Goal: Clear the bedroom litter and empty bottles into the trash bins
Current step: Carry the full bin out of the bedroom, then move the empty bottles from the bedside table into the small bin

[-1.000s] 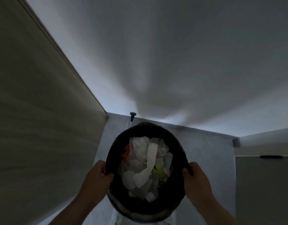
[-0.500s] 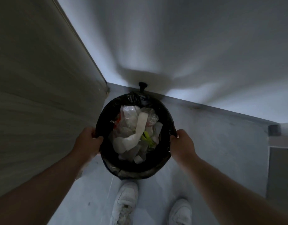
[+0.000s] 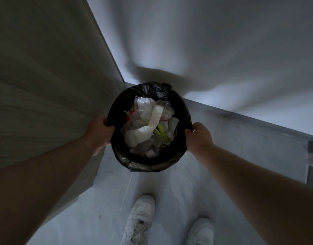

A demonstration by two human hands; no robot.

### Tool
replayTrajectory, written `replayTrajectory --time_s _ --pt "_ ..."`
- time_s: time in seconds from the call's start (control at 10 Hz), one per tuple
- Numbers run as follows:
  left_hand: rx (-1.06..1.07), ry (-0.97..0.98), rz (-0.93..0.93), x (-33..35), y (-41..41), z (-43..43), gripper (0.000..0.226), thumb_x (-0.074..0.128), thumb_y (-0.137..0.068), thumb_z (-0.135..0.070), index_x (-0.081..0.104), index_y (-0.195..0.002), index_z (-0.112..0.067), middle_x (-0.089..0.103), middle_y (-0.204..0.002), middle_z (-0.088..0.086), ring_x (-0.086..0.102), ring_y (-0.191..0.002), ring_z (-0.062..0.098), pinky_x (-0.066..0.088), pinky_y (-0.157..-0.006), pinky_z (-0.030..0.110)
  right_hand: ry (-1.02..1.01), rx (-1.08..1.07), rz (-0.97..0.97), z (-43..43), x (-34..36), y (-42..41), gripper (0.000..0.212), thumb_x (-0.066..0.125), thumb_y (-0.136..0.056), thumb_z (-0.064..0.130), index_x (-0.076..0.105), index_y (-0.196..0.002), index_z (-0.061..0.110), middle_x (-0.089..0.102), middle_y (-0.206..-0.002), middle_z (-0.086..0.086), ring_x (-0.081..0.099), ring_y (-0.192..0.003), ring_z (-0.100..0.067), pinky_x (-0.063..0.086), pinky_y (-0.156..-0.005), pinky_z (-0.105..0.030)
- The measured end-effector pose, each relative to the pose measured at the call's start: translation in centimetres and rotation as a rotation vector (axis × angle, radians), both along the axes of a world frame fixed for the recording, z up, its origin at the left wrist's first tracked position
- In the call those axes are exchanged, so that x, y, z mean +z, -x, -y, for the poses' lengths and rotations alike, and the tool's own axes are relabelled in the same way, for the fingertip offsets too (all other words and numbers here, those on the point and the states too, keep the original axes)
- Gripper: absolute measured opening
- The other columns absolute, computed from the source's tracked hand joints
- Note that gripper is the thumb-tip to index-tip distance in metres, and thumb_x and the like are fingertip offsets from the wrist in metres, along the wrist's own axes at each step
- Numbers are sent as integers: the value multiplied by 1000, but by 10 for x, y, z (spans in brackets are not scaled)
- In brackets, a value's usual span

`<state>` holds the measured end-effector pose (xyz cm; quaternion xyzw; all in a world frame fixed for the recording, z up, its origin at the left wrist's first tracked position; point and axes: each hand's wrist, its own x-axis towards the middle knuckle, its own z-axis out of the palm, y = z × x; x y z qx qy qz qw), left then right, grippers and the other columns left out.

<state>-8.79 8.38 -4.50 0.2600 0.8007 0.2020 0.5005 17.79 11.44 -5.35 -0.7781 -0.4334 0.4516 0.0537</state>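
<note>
My left hand [image 3: 99, 131] and right hand [image 3: 199, 137] each curl over opposite sides of the rim of the black-bagged trash bin [image 3: 152, 165], which sits squarely between them, equally near both, mouth up and heaped with litter [image 3: 148, 128], ahead of my shoes [image 3: 141, 216].

White sneakers [image 3: 140, 220] stand on grey floor [image 3: 170, 188]. Wood-grain panel [image 3: 37, 76] at left. Pale wall [image 3: 223, 41] beyond, shadowed in the middle.

right shoe [image 3: 201, 233] cut off by bottom edge.
</note>
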Motion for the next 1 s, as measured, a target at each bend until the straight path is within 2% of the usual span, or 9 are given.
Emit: replayTrajectory --time_s 0.1,0.2,0.3,0.4,0.5,0.6,0.7,0.9,1.0 --pt "20 -39 31 5 5 -2 5 54 -92 -6 54 -97 -9 58 -97 16 60 -91 31 54 -70 39 74 -28 -38 1 5 2 17 49 -95 21 53 -104 6 57 -90 -10 63 -80 -29 58 -78 -48" --pt "146 -19 78 23 8 13 6 53 -94 -17 54 -99 -20 53 -87 7 53 -80 21 46 -61 28 214 -154 -70 9 30 4 46 56 -92 30 45 -131 8 55 -96 -10 61 -82 -27 57 -82 -50" --pt "249 49 121 64 4 37 6 52 -95 -24 55 -89 -23 51 -84 5 50 -71 18 47 -53 24 266 -107 -113 20 79 -1 47 53 -93 23 44 -135 4 49 -83 0 62 -86 -29 56 -88 -49" --pt "271 179 222 120 -7 65 35 54 -94 -28 54 -122 -8 57 -109 12 56 -94 25 50 -72 36 288 -48 -181 28 143 -1 39 48 -95 17 51 -128 -3 52 -87 -5 58 -97 -33 50 -97 -50" --pt "330 186 292 183 -30 88 43 51 -94 -35 50 -127 -7 56 -93 5 55 -82 18 49 -66 31 284 -31 -224 41 237 1 39 49 -93 16 52 -128 -1 51 -104 -11 52 -94 -26 50 -96 -49" --pt "415 158 325 252 -48 111 40 50 -95 -33 52 -124 -5 57 -95 8 56 -84 21 50 -71 35 266 25 -277 48 298 1 28 49 -93 16 57 -118 6 50 -105 -12 51 -94 -26 49 -95 -48" --pt "490 126 320 322 -63 140 38 50 -94 -33 55 -119 -5 58 -97 9 57 -88 22 50 -80 39 229 134 -327 62 364 4 4 50 -93 17 53 -96 15 53 -102 -9 53 -93 -25 51 -93 -47" --pt "498 -63 289 480 -93 211 31 51 -93 -31 61 -108 -6 65 -108 16 63 -99 30 52 -87 42 178 285 -500 105 495 11 19 52 -89 10 57 -72 17 51 -67 -1 49 -62 -14 41 -62 -31" --pt "581 -198 241 552 -97 258 27 48 -95 -30 66 -102 -11 69 -104 11 65 -100 28 53 -87 41 97 322 -598 139 560 10 10 57 -90 15 66 -86 17 64 -80 -2 60 -77 -17 50 -76 -37"
